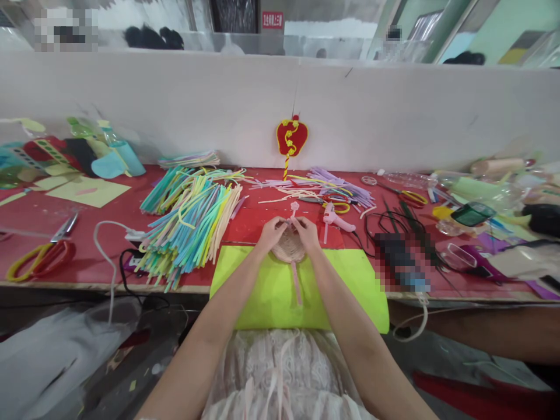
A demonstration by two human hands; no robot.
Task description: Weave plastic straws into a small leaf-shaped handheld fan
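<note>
A small round beige pipe-cleaner fan (289, 249) with a pink twisted handle (297, 286) is held over a bright yellow-green mat. My left hand (272, 234) pinches its upper left edge. On the opposite side my right hand (308, 234) pinches the upper right edge, the fingertips of both hands nearly meeting. Between them a little pink pipe-cleaner flower (294, 206) pokes up on a short stem; where this stem joins the fan is hidden by my fingers. Just right of my right hand lies a pink glue gun (336, 219).
A big heap of pastel pipe cleaners (188, 216) lies to the left, with purple ones (332, 182) behind. A red and yellow fan (292, 139) stands against the white partition (175, 111). Scissors (48, 248) rest at far left. A blurred dark device (398, 259) and cables are right.
</note>
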